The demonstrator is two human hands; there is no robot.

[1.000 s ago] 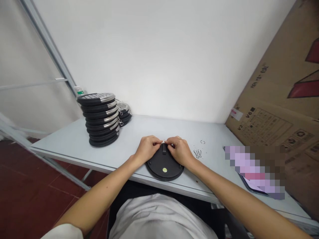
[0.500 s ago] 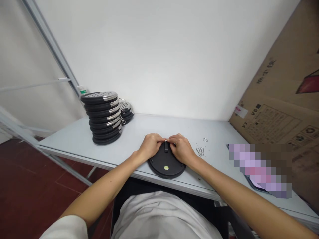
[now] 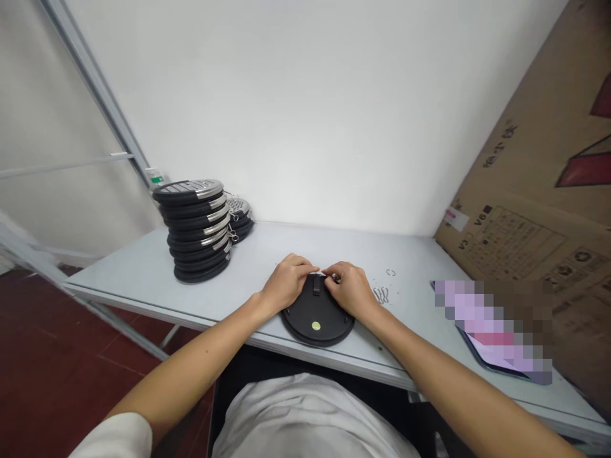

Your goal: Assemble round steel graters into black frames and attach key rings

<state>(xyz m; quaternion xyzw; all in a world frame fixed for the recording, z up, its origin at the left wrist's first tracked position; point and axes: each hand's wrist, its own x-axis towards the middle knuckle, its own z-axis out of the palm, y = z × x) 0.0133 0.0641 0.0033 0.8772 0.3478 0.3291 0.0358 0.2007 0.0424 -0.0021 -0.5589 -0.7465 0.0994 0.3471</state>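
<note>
A round black disc-shaped case (image 3: 317, 312) lies flat near the table's front edge, with a short black strap (image 3: 316, 285) and a pale yellow-green round sticker (image 3: 316, 326) on its upper face. At its far rim, my left hand (image 3: 289, 280) is closed, thumb and forefinger pinched beside the strap. My right hand (image 3: 349, 286) is closed too, its fingertips pinched just opposite. A small bright bit shows between both sets of fingertips; its kind is hidden. Right of my right hand lie several small metal snap hooks (image 3: 380, 295) and a metal ring (image 3: 391, 272).
A tall stack of similar black discs with silvery parts (image 3: 195, 232) stands at left, a lower pile (image 3: 241, 219) behind it. A bottle (image 3: 155, 177) is beyond the stack. A phone-like device (image 3: 491, 343), its screen blurred out, lies at right before a large cardboard box (image 3: 534, 191).
My right fingertips have drawn slightly away from my left ones, and the gap at the rim is wider. The disc stays in place; the view has shifted a little.
</note>
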